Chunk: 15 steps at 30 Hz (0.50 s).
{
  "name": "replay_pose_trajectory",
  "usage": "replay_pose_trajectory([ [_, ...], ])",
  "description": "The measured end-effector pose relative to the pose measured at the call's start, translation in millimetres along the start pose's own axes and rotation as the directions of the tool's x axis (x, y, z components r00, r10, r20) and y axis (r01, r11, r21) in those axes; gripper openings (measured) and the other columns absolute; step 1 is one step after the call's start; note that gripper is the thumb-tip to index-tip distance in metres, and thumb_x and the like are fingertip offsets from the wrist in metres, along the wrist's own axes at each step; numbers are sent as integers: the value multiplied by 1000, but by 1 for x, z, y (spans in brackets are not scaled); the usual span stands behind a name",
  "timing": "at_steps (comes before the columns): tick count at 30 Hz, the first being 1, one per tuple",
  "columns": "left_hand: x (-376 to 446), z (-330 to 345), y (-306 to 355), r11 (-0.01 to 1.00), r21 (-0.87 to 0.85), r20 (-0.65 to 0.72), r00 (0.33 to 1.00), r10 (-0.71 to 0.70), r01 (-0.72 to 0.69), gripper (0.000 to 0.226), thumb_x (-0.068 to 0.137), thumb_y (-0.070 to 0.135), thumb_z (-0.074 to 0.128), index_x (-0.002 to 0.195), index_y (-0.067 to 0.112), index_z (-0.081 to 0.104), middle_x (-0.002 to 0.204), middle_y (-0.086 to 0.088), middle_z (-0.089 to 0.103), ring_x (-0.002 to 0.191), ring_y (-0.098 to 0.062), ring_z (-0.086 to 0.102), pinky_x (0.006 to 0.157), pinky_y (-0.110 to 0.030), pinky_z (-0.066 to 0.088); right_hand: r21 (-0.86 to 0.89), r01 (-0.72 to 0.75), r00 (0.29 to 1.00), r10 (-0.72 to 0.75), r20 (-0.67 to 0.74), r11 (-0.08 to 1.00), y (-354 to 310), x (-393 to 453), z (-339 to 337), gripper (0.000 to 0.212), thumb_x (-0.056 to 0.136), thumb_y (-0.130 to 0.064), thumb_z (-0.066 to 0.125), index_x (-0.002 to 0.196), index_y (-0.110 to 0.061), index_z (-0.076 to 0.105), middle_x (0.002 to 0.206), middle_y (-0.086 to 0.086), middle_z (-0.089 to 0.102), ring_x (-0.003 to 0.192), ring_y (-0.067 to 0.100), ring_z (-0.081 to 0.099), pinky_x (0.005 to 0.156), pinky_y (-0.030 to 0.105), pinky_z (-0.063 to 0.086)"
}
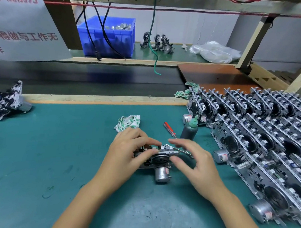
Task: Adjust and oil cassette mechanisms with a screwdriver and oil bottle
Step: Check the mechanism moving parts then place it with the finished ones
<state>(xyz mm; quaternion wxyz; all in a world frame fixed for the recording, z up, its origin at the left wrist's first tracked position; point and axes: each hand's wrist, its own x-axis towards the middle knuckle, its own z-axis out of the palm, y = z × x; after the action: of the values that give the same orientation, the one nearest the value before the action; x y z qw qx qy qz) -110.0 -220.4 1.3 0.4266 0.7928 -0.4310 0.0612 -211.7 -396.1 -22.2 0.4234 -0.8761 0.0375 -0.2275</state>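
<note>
Now mid-mat: left hand [130, 148] pinches mechanism [158, 156], right hand [194, 160] hovers beside it, fingers loose, gripping nothing | step: positioning, no tool up | next: reach for screwdriver [170, 129] or bottle [189, 130], both just behind | bottle holds dark oil; crate [106, 39] holds metal parts

A green-matted workbench [38, 151] edged in pale wood fronts a dark conveyor belt [88, 78] running across the station. Beyond it, a second green surface [181, 54] carries a blue plastic bin [108, 39] and a crumpled clear plastic bag [215, 51] against a pale wall [195, 26]. A cream-painted wooden frame [170, 0] spans overhead, with black cables [105, 31] and a green wire [153, 31] hanging down. A printed paper notice [23, 26] hangs at left.
</note>
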Motion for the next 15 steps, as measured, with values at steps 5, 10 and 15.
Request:
replay_pose_trajectory([
  [5,-4,-19,-2,988,139,13,997,70,-71,25,83,47,56,92,30,72,84,15,57,81,2,44,76,-27,36,-306,250,968,-229,104,919,-30,27,-4,29,84,-47,55,84,-20,62,82,-10,54,79,6,50,75,12,34],
  [10,-5,-35,-2,948,288,71,990,119,-134,33,84,46,48,83,26,73,72,12,59,70,-5,44,64,-23,36,-516,405,865,-134,483,755,-49,55,-6,35,89,-56,49,82,-22,44,69,-9,45,65,14,40,59,30,27],
  [15,8,-45,0,930,299,151,973,176,-215,20,85,39,58,83,25,71,75,13,59,65,-8,54,56,-28,47,-462,475,826,-200,527,749,-56,57,-8,31,94,-48,47,78,-24,36,66,4,58,64,29,53,55,34,29],
])
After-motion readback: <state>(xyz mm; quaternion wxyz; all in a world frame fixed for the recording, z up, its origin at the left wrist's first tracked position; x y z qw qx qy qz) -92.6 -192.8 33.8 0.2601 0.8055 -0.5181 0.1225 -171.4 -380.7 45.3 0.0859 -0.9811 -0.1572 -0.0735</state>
